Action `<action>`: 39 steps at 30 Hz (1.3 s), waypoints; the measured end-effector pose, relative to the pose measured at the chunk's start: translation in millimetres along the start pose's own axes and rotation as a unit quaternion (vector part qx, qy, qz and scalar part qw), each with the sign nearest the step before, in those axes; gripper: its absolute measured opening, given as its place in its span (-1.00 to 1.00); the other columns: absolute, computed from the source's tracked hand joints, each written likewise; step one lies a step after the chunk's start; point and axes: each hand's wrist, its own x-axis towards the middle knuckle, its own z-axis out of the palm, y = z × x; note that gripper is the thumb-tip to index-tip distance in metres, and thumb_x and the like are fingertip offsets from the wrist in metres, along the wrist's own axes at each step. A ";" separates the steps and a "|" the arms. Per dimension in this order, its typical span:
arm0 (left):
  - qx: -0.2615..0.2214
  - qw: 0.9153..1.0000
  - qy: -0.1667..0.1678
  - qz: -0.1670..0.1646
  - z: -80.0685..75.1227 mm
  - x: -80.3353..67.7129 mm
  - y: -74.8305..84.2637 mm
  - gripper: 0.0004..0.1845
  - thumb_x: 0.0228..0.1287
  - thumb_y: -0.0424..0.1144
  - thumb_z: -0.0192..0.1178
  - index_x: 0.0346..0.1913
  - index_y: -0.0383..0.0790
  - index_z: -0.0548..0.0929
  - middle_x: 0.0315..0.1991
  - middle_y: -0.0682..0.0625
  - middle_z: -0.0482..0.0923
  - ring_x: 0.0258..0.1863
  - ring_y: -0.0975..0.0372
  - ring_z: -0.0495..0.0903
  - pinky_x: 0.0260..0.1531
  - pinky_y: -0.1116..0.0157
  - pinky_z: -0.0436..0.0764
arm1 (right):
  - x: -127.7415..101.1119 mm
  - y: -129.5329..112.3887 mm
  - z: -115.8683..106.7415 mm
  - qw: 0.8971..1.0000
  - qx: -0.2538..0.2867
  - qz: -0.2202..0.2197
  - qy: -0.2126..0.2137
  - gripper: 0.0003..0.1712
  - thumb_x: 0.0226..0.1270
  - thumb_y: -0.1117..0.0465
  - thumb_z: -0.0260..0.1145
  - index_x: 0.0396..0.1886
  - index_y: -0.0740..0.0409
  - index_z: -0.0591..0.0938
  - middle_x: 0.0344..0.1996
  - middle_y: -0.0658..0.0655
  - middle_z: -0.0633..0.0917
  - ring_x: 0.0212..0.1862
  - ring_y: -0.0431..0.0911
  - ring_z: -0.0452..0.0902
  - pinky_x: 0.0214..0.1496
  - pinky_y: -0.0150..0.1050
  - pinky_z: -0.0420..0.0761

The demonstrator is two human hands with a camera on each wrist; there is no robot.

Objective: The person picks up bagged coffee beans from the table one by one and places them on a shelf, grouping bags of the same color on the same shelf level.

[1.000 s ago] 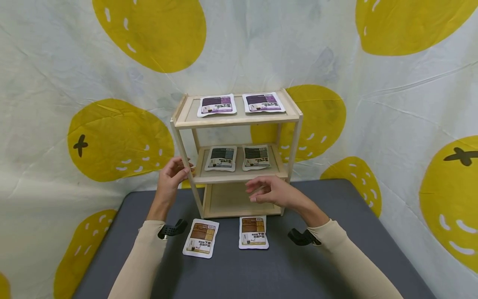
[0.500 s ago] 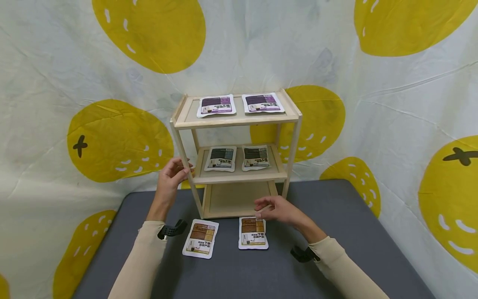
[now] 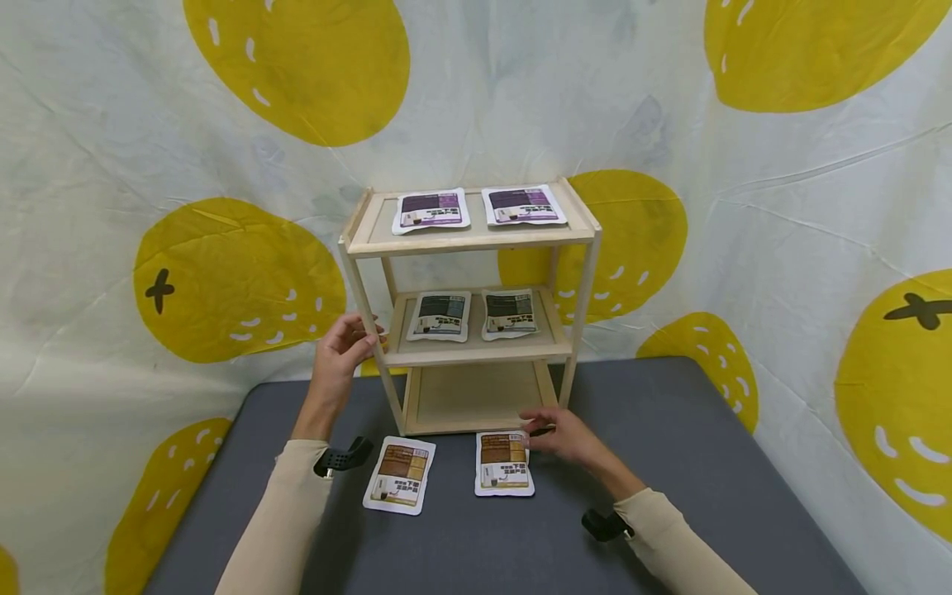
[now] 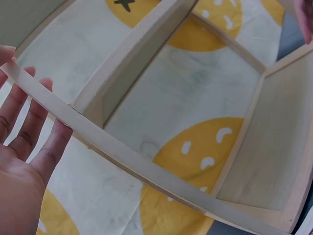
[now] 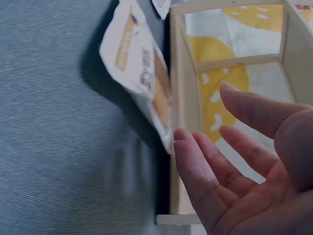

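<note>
My left hand (image 3: 336, 359) holds the left front post of a small wooden shelf rack (image 3: 479, 357); in the left wrist view the thumb lies on one side of the post (image 4: 115, 149) and the fingers behind it. My right hand (image 3: 567, 436), its fingers apart and slightly bent, hovers at the upper right edge of a brown-and-white pouch (image 3: 503, 464) on the table. Whether a fingertip touches that pouch cannot be told. In the right wrist view nothing lies between thumb and fingers. A second brown-and-white pouch (image 3: 400, 476) lies to the left, tilted a little.
Two purple-and-white pouches, one left (image 3: 431, 210) and one right (image 3: 524, 204), lie on the top shelf. Two dark green pouches, left (image 3: 440, 316) and right (image 3: 510, 313), lie on the middle shelf. The bottom shelf (image 3: 476, 397) stands just behind the table pouches. A printed cloth hangs behind.
My right hand has come down from in front of the middle shelf's edge to beside the right brown-and-white pouch. The left hand, the rack and the pouches have stayed put.
</note>
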 end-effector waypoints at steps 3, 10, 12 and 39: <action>-0.001 1.000 0.001 -0.001 -0.3 -0.2 -0.2 -0.64 0.44 -0.37 0.23 0.20 -0.44 0.50 -0.04 -0.25 0.61 -0.05 -0.05 0.68 -0.08 0.28 0.70 | -1.7 4.8 4.0 1.000 -0.005 -0.002 0.010 -0.44 0.26 0.35 0.47 0.22 0.49 0.55 -0.03 0.45 0.69 0.06 0.35 0.59 -0.17 -0.33 0.59; 0.000 1.000 0.002 -0.006 0.1 1.0 -0.4 -0.58 0.45 -0.35 0.23 0.23 -0.53 0.44 -0.07 -0.13 0.63 -0.05 -0.04 0.68 -0.09 0.30 0.70 | -3.3 14.2 12.8 1.000 -0.018 -0.005 0.015 -0.46 0.23 0.38 0.47 0.20 0.44 0.58 -0.07 0.39 0.69 0.04 0.31 0.58 -0.12 -0.30 0.57; 0.001 1.000 0.001 -0.006 0.3 1.3 -0.5 -0.54 0.45 -0.35 0.22 0.25 -0.57 0.40 -0.05 -0.18 0.62 -0.04 -0.06 0.68 -0.09 0.30 0.70 | -3.1 16.7 16.5 0.999 -0.025 0.004 0.020 -0.44 0.21 0.34 0.50 0.20 0.40 0.60 -0.05 0.35 0.69 0.04 0.24 0.59 -0.07 -0.27 0.55; 0.001 1.000 -0.003 0.001 0.3 0.3 0.8 -0.56 0.45 -0.36 0.22 0.25 -0.55 0.42 -0.07 -0.10 0.64 -0.03 -0.07 0.67 -0.07 0.28 0.70 | -6.6 11.2 61.4 0.983 -0.092 0.018 0.156 -0.39 -0.11 0.34 0.66 0.06 0.21 0.72 -0.14 0.25 0.52 -0.04 0.11 0.39 -0.03 -0.08 0.41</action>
